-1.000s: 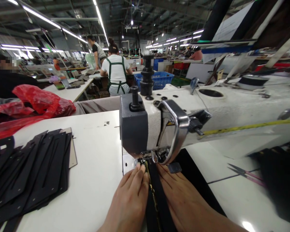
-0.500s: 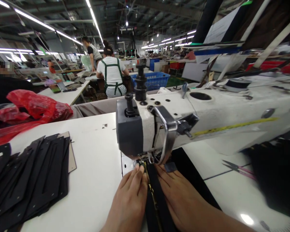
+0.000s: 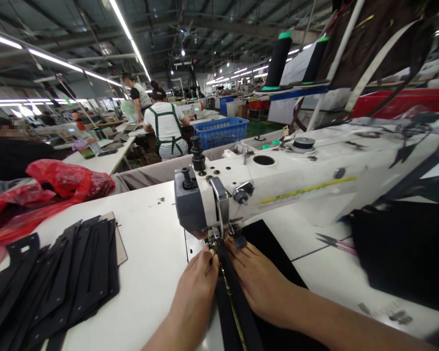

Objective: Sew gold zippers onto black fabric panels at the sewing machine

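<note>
A black fabric piece with a gold-toothed zipper [image 3: 229,292] runs lengthwise under the needle area of a white sewing machine [image 3: 219,195]. My left hand [image 3: 199,280] is at the zipper's left edge, close to the presser foot, with bent fingers pinching the zipper tape. Flat on the black fabric [image 3: 274,263], to the right of the zipper, lies my right hand [image 3: 254,275], fingers stretched toward the needle. Its fingertips are partly hidden behind a dark machine part.
Black cut strips [image 3: 76,273] lie piled on the left, before a red plastic bag [image 3: 69,183]. Small scissors [image 3: 336,243] and more dark fabric [image 3: 406,248] lie on the right. Thread cones [image 3: 278,61] stand behind the machine. A person [image 3: 165,124] sits ahead near a blue basket [image 3: 221,131].
The head view has shifted, so the machine appears smaller and more of its arm shows. My left fingers have bent more at the zipper. My right hand stays flat on the fabric.
</note>
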Motion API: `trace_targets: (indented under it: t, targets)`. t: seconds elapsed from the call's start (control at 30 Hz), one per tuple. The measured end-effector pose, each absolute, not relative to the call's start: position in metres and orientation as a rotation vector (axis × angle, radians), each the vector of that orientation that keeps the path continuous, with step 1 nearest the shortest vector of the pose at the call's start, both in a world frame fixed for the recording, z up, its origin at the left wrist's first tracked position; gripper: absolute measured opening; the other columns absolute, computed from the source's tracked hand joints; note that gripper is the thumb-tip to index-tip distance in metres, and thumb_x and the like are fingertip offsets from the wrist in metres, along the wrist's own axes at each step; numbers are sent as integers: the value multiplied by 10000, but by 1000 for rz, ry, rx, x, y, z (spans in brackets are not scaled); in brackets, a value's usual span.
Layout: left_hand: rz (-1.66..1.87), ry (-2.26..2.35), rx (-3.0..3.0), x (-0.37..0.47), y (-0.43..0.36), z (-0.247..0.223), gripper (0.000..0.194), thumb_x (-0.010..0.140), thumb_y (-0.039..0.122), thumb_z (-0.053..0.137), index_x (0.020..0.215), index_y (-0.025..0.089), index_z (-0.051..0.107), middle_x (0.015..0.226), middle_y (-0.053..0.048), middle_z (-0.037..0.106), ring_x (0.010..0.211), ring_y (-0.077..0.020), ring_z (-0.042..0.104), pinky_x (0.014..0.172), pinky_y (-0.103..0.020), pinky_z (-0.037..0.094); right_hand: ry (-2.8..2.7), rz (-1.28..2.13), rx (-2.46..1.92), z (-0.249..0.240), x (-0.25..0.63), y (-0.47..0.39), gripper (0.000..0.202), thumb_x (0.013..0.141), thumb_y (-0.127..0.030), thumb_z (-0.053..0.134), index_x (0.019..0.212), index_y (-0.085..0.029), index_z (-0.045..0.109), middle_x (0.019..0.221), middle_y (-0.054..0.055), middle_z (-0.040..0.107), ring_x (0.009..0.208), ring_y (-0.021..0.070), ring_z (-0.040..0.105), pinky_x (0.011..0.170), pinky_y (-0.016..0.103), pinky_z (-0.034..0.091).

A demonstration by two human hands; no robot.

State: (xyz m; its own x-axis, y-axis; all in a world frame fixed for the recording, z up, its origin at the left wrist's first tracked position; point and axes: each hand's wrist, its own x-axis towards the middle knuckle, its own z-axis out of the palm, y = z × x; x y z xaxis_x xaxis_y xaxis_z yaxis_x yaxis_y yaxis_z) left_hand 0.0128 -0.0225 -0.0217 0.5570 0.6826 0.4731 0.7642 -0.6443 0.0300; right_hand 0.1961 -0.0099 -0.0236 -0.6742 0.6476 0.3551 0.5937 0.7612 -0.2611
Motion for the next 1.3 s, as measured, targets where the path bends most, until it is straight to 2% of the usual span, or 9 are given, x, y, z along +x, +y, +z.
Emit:
trace_targets:
  t: [0.2,0.37,0.53,0.6,0.7,0.93,1.03,1.17,1.3]
  targets:
    - [-721,-1351,-2640,15,-14,-19,251,874,67,381,1048,127,553,997,-124,580,892,-208,606,777,-350,550,-2552,184,-911,-21,194,3,484,864,-146,397,1343,-87,378,1332,176,443,1281,263,332,1063,494,264]
    - [-708,-1307,-2657,9,-17,-16,278,849,58,398,1052,141,570,1033,-129,589,927,-218,612,788,-360,551,-2505,172,-866,-11,204,-19,453,839,-107,406,1290,-76,442,1286,177,488,1233,245,400,1046,469,308]
    - [-748,-1195,-2704,2,-36,-13,322,847,65,406,1117,162,555,1121,-115,606,1060,-219,576,903,-398,505,-2380,44,-641,-19,209,-66,299,865,-294,526,1083,-104,603,1065,143,626,1043,253,540,887,389,473]
    - [-767,-1181,-2700,1,-41,-14,313,853,67,404,1112,146,560,1124,-118,615,1063,-225,577,911,-408,502,-2334,-79,-609,-25,205,-75,233,890,-204,471,1013,-78,625,993,157,641,1011,268,550,812,387,502]
    - [-773,-1213,-2701,4,-44,-16,296,849,61,407,1081,124,581,1128,-123,618,1074,-234,571,914,-417,501,-2366,-183,-584,-28,201,-77,267,873,-61,383,940,-60,641,937,172,641,959,284,561,725,391,514]
    - [-788,-1250,-2646,14,-47,-17,263,830,57,436,1030,101,600,1092,-124,637,1037,-240,594,898,-413,512,-2416,-80,-581,-17,204,-78,313,850,-42,383,684,-107,640,782,134,636,817,237,581,718,377,510]
    - [-753,-1226,-2639,16,-48,-17,276,826,38,411,1028,78,595,1098,-144,631,1030,-241,597,899,-414,509,-2376,-31,-592,-22,203,-79,299,854,-60,381,750,-111,657,831,140,649,859,239,585,739,368,511]
    - [-713,-1212,-2636,17,-48,-17,272,841,46,396,1036,70,584,1109,-157,620,1052,-241,583,909,-406,504,-2306,22,-634,-31,201,-76,310,854,-67,366,955,-111,657,925,141,664,939,236,588,780,344,515]
    - [-730,-1209,-2625,18,-44,-18,254,858,60,386,1021,75,579,1091,-158,624,1038,-238,589,899,-403,513,-2290,105,-685,-32,203,-71,326,846,-79,367,1038,-89,631,962,140,668,948,224,602,809,313,517]
